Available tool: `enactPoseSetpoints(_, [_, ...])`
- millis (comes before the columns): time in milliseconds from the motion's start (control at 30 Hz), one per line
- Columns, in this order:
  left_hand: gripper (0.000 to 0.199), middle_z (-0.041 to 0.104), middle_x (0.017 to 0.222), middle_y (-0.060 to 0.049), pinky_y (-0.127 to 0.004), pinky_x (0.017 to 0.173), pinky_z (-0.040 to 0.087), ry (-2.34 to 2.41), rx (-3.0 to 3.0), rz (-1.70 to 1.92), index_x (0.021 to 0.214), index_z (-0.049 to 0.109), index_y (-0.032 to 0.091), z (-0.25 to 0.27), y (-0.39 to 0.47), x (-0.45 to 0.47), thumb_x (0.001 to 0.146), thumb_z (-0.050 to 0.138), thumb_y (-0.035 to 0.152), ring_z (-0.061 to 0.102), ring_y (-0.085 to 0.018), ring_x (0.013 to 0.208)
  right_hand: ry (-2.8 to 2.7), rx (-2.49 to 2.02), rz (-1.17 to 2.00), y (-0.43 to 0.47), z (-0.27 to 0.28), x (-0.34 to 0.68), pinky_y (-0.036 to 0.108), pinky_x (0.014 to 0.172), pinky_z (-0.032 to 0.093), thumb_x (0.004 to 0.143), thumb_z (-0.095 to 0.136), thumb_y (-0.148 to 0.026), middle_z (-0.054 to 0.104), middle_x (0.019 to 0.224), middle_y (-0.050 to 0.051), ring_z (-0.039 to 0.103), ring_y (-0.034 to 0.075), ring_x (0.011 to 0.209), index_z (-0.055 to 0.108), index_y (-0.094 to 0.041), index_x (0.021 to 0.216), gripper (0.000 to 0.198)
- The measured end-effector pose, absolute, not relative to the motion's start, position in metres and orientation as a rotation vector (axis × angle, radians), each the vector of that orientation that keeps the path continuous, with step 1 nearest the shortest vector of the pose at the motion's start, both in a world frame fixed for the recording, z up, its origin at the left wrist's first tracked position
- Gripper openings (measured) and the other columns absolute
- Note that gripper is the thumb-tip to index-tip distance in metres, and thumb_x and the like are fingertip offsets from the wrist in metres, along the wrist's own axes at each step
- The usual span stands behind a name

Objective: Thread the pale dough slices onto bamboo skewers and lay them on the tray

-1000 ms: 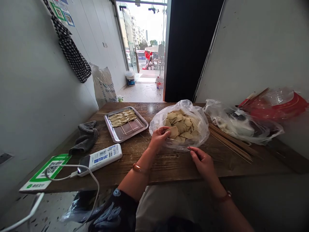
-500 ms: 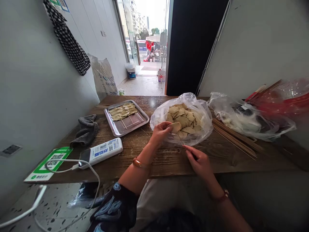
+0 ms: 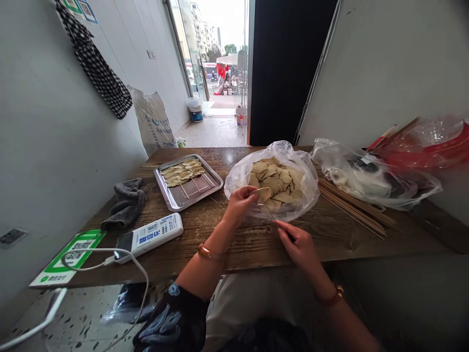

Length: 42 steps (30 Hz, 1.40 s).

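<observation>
On the left I see a tray (image 3: pixel 175 198) bearing skewered slices (image 3: pixel 183 172), likely set aside to free the middle. Left hand (image 3: pixel 240 203) pinches one slice (image 3: pixel 263 195) by its edge above the open bag (image 3: pixel 237 177); right hand (image 3: pixel 298 244) clamps a thin stick (image 3: pixel 270 214) low, presumably for aim, contact unclear. Right: loose sticks (image 3: pixel 353 208), within reach.

Red bag (image 3: pixel 439 150) blurred, cut by right edge. Stick (image 3: pixel 270 213) tip too fine to tell. Left sleeve (image 3: pixel 174 320) cut by bottom edge.
</observation>
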<state>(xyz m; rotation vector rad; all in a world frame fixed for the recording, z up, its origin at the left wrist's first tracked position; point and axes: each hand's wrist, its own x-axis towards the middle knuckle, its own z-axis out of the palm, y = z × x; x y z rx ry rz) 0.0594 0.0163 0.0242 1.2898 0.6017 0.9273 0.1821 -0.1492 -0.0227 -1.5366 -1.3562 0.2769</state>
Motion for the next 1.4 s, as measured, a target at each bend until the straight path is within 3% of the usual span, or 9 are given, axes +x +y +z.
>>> enactPoseSetpoints(333, [0.032, 0.058, 0.062, 0.002, -0.020, 0.053, 0.032, 0.637, 1.432, 0.911, 0.083, 0.069, 0.012, 0.023, 0.013, 0.059, 0.067, 0.075, 0.039, 0.046, -0.007, 0.056, -1.369, -1.555, 0.252, -0.147, -0.024, 0.182, 0.038, 0.088, 0.055, 0.090, 0.051, -0.029, 0.073, 0.108, 0.009, 0.069, 0.024, 0.100, 0.072, -0.019, 0.109, 0.030])
enactPoseSetpoints(533, [0.032, 0.061, 0.066, -0.001, -0.021, 0.056, 0.038, 0.599, 1.437, 0.850, 0.080, 0.069, 0.012, 0.031, 0.006, 0.060, 0.064, 0.076, 0.039, 0.050, -0.010, 0.060, -1.373, -1.570, 0.251, -0.147, -0.022, 0.182, 0.038, 0.089, 0.055, 0.091, 0.049, -0.029, 0.073, 0.109, 0.008, 0.069, 0.024, 0.101, 0.071, -0.020, 0.110, 0.030])
enactPoseSetpoints(933, [0.034, 0.059, 0.064, 0.002, -0.020, 0.048, 0.029, 0.604, 1.230, 0.823, 0.083, 0.067, 0.013, 0.019, 0.014, 0.061, 0.060, 0.079, 0.036, 0.043, -0.006, 0.052, -1.325, -1.520, 0.206, -0.150, -0.027, 0.182, 0.037, 0.088, 0.056, 0.090, 0.053, -0.030, 0.074, 0.106, 0.007, 0.070, 0.024, 0.098, 0.073, -0.022, 0.107, 0.028])
enactPoseSetpoints(1400, [0.035, 0.058, 0.062, 0.001, -0.018, 0.046, 0.031, 0.601, 1.101, 0.811, 0.079, 0.069, 0.012, 0.021, 0.012, 0.060, 0.057, 0.080, 0.036, 0.045, -0.006, 0.052, -1.369, -1.523, 0.242, -0.152, -0.028, 0.184, 0.041, 0.090, 0.055, 0.090, 0.053, -0.031, 0.073, 0.109, 0.005, 0.069, 0.024, 0.100, 0.072, -0.025, 0.110, 0.028])
